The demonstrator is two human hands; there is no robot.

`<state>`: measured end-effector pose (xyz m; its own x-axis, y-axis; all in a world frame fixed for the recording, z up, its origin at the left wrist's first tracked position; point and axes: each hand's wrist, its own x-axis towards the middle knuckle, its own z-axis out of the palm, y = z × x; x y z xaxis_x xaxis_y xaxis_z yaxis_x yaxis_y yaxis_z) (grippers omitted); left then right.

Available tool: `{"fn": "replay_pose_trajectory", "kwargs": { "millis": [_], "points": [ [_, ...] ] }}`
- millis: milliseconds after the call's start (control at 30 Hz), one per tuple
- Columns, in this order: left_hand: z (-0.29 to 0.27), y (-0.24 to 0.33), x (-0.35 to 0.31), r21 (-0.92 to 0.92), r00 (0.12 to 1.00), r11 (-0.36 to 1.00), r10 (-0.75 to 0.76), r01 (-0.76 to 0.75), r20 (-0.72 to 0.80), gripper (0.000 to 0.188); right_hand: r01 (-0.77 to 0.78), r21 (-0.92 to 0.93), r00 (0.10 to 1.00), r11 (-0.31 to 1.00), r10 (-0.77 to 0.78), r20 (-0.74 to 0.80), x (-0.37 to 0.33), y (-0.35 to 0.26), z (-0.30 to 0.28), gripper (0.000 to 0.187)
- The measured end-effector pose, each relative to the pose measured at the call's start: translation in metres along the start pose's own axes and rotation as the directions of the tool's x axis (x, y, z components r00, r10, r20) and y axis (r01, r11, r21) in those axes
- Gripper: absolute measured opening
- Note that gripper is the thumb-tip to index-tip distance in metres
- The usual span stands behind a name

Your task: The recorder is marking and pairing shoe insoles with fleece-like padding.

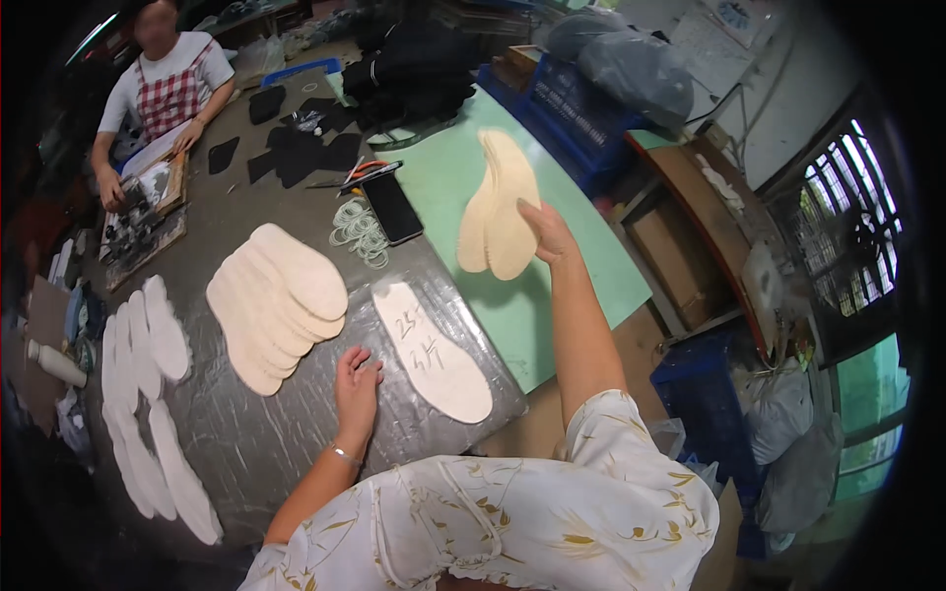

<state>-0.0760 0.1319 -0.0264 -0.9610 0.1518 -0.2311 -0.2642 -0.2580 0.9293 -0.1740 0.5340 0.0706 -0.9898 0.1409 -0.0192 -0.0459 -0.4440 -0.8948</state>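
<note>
plainly, white insoles (166, 340) at the left, a held bunch of cream insoles (514, 217) at the right.
on the grey desk (296, 433), the white insoles lie in two rough groups; next comes a fanned stack (266, 310) of cream insoles, overlapping one another. just right of it, the left hand (357, 384) is loosely curled and holds nothing; whether it touches the desk is unclear. farther up, pale rubber bands (360, 234) lie heaped beside a dark phone (394, 209). right of the left hand, a single marked insole (439, 360) lies flat. the right hand (549, 234) grips the held bunch by its right edge, over a green board (434, 165).
</note>
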Motion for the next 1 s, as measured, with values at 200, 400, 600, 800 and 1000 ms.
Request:
{"fn": "replay_pose_trajectory", "kwargs": {
  "millis": [200,400,600,800,1000],
  "points": [
    [-0.009,-0.007,0.000,0.100,0.993,0.988,0.118,-0.120,0.024,0.045,0.171,0.071,0.985,0.983,-0.173,0.018,-0.009,-0.058,-0.005,0.047],
    [-0.003,-0.023,0.002,0.102,0.992,0.987,0.120,-0.124,0.045,0.047,-0.004,-0.172,0.997,0.985,-0.010,-0.081,-0.065,-0.026,-0.044,0.043],
    [0.004,-0.004,-0.016,0.023,0.999,1.000,-0.021,0.020,0.038,0.050,-0.314,-0.759,0.937,0.571,0.058,-0.344,-0.087,0.048,-0.082,0.049],
    [0.020,0.011,-0.026,-0.062,0.958,0.957,-0.277,0.282,0.073,0.050,-0.422,-0.896,0.885,0.139,-0.152,-0.440,-0.103,0.060,-0.081,0.101],
    [0.015,0.025,-0.021,-0.011,0.973,0.974,-0.228,0.228,0.039,0.052,-0.540,-0.823,0.840,-0.175,-0.058,-0.539,-0.076,0.076,0.010,0.142]
  ]
}}
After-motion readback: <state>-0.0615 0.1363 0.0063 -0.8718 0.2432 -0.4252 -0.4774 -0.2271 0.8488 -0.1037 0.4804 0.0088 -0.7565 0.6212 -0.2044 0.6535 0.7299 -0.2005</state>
